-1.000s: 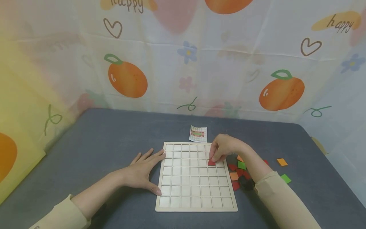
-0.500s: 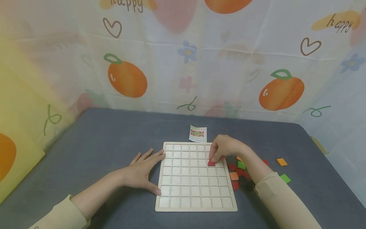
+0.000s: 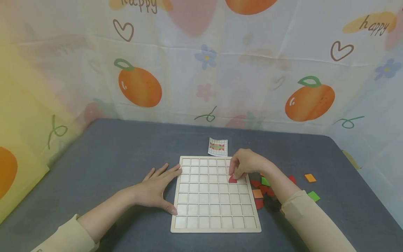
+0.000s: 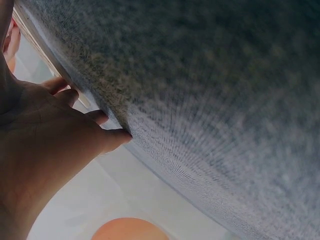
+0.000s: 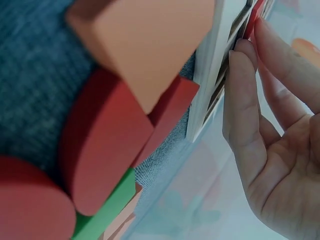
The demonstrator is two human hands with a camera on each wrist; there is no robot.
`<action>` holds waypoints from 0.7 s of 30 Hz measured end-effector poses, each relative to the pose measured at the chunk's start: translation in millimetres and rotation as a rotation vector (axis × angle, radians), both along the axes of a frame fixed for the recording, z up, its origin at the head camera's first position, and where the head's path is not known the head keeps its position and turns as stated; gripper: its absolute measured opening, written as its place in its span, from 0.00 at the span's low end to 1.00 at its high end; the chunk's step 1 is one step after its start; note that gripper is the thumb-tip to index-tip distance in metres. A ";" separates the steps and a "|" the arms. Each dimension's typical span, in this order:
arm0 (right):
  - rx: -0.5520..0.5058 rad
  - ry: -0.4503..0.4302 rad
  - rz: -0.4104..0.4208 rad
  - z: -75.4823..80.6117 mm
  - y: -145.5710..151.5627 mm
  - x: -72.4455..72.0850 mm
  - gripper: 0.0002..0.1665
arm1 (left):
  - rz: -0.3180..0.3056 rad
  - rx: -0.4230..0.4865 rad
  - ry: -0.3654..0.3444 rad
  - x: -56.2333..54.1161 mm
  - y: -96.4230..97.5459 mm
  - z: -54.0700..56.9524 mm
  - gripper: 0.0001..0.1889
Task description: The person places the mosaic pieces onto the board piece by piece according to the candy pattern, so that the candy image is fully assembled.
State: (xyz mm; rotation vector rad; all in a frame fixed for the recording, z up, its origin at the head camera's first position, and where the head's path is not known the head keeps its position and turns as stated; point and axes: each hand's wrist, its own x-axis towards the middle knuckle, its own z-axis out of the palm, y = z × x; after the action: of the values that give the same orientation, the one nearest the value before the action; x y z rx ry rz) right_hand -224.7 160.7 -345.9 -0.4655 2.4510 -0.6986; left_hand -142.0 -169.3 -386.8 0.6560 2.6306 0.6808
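Observation:
A pale wooden grid board (image 3: 215, 230) lies flat on the dark table. My left hand (image 3: 154, 192) is spread at the board's left side, with fingertips and thumb touching that edge; in the left wrist view the left hand (image 4: 50, 135) holds nothing. Over the right part of the grid, my right hand (image 3: 248, 162) pinches a small red piece with a curved edge (image 3: 233, 179), which sits at a cell in the third row from the far edge. The right wrist view shows the thumb and fingers of the right hand (image 5: 285, 130) at the red piece (image 5: 256, 19), mostly hidden.
Loose pieces crowd the board's right side: an orange square (image 3: 257, 194), a green one (image 3: 266, 181) and several red ones (image 3: 259, 203). Farther right lie a yellow-orange square (image 3: 310, 177) and a green square (image 3: 313, 196). A printed pattern card (image 3: 218, 147) lies beyond the board.
The right hand has shifted very slightly, and a little more of the red piece shows beneath its fingers. The left hand and the board stay in place.

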 end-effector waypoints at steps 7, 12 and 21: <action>-0.001 0.013 -0.003 -0.2 0.4 1.8 0.06 | 0.001 -0.004 -0.004 0.0 0.9 1.0 0.65; -0.034 0.055 -0.002 7.7 5.9 2.8 0.07 | -0.001 -0.009 0.000 -0.5 0.8 0.3 0.65; -0.066 0.116 -0.086 24.3 48.0 -6.7 0.14 | -0.002 -0.005 -0.004 0.0 0.7 1.3 0.65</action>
State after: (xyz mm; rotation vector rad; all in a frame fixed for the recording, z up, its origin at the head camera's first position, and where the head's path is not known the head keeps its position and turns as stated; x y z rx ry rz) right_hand -231.4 208.7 -321.5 -0.4399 2.5755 -0.8114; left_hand -142.1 -168.7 -385.6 0.6549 2.6270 0.6735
